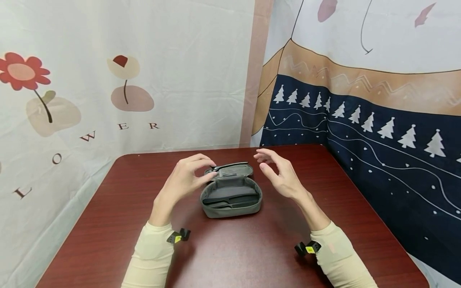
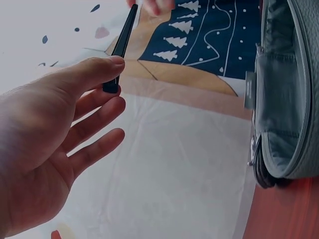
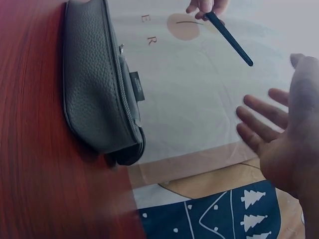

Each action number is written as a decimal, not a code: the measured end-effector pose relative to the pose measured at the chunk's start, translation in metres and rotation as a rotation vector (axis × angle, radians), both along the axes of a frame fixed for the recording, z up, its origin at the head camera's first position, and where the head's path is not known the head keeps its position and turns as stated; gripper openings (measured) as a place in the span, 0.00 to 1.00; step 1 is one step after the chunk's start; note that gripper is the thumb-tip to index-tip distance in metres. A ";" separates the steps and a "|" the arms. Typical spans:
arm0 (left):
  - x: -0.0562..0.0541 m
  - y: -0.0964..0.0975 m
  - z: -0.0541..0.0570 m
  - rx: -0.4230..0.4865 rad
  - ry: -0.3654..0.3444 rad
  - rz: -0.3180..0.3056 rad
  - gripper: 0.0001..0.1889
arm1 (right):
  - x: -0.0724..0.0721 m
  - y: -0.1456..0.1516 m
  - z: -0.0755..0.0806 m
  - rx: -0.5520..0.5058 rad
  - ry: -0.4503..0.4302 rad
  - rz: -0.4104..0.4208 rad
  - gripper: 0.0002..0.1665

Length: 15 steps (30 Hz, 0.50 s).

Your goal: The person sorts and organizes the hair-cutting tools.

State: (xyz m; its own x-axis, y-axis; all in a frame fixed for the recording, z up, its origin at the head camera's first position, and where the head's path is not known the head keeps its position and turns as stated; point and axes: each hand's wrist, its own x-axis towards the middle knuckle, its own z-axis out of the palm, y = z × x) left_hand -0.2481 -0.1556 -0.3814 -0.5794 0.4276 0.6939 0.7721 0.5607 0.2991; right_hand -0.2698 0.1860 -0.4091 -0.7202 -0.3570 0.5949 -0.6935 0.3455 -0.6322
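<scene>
My left hand (image 1: 183,177) pinches one end of a slim, black, tapered stick-like thing (image 2: 126,40) between thumb and fingers; its exact kind is unclear. It is held in the air above the open lid (image 1: 242,171) of a grey zippered case (image 1: 234,213). Long dark items (image 1: 235,199) lie inside the case, too dim to name for sure. To the right of the case, my right hand (image 1: 284,178) hovers with loosely bent fingers, holding nothing. In the right wrist view, the black thing's free end points toward this hand, a gap between them.
The case stands on a reddish-brown wooden table (image 1: 223,252), near its middle. Behind the table hangs a pale cloth (image 1: 194,80) with flower prints. On the right is a dark blue cloth (image 1: 378,160) with white trees. Each wrist wears a small black camera.
</scene>
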 end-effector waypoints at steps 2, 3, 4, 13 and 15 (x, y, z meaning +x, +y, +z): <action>-0.001 -0.003 -0.001 -0.006 -0.016 0.011 0.11 | -0.002 0.001 -0.002 0.064 -0.057 -0.020 0.26; -0.001 -0.005 -0.001 -0.008 -0.022 0.016 0.11 | -0.003 0.002 -0.004 0.096 -0.087 -0.029 0.26; -0.001 -0.006 -0.001 -0.010 -0.028 0.022 0.11 | -0.005 0.002 -0.005 0.129 -0.113 -0.039 0.27; -0.009 -0.012 -0.009 -0.046 -0.106 0.056 0.10 | -0.013 0.002 -0.023 0.343 -0.273 -0.094 0.35; -0.010 -0.012 -0.011 -0.055 -0.122 0.057 0.09 | -0.014 0.002 -0.026 0.362 -0.283 -0.097 0.35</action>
State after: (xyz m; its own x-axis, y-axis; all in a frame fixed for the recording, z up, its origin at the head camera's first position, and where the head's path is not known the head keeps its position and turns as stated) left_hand -0.2582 -0.1676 -0.3925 -0.6826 0.4268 0.5932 0.6980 0.6211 0.3563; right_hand -0.2837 0.1880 -0.4353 -0.8763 -0.4285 0.2200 -0.4650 0.6336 -0.6183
